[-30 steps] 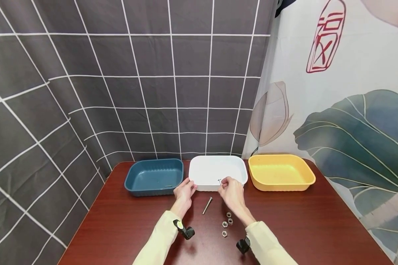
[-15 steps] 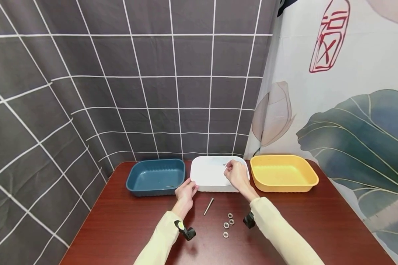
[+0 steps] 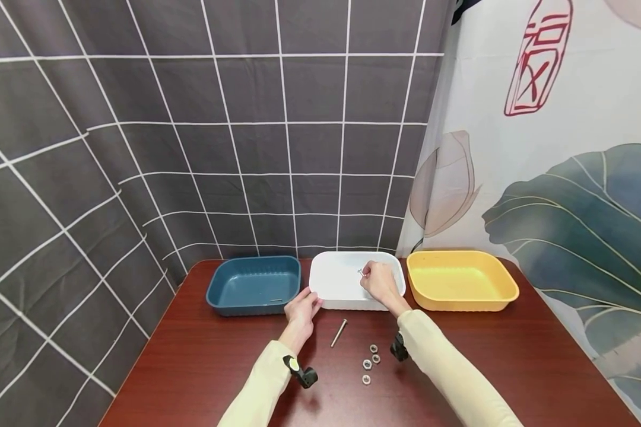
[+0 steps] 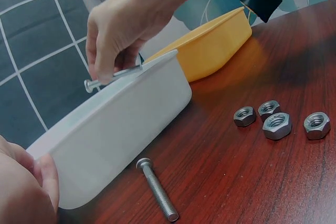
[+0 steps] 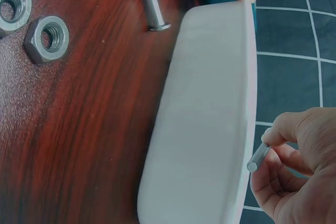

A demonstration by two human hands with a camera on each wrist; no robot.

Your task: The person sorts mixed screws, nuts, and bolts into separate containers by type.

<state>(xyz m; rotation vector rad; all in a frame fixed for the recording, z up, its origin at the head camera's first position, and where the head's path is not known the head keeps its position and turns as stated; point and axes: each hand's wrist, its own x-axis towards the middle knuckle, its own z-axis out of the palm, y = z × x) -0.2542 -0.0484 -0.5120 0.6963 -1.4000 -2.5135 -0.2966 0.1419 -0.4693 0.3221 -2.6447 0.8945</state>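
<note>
My left hand (image 3: 301, 307) pinches the rim of the white tray (image 3: 331, 279) at its front left corner, thumb on the outer wall. Over the tray's right half, my right hand (image 3: 380, 281) holds a metal bolt (image 4: 123, 73) between thumb and fingers. In the left wrist view the bolt's round head points left, and its shank lies nearly level above the rim. Another bolt (image 3: 339, 333) lies on the table in front of the tray. Several hex nuts (image 4: 276, 126) sit to the right of that bolt.
A blue tray (image 3: 235, 303) stands left of the white one, with a thin metal piece (image 3: 275, 300) inside. The yellow tray (image 3: 459, 301) is on the right. Behind the table (image 3: 203, 367) hangs a grey gridded curtain (image 3: 256, 148).
My right hand has moved from the white tray's front edge up and in over the tray, carrying the bolt. The left hand keeps its hold on the corner.
</note>
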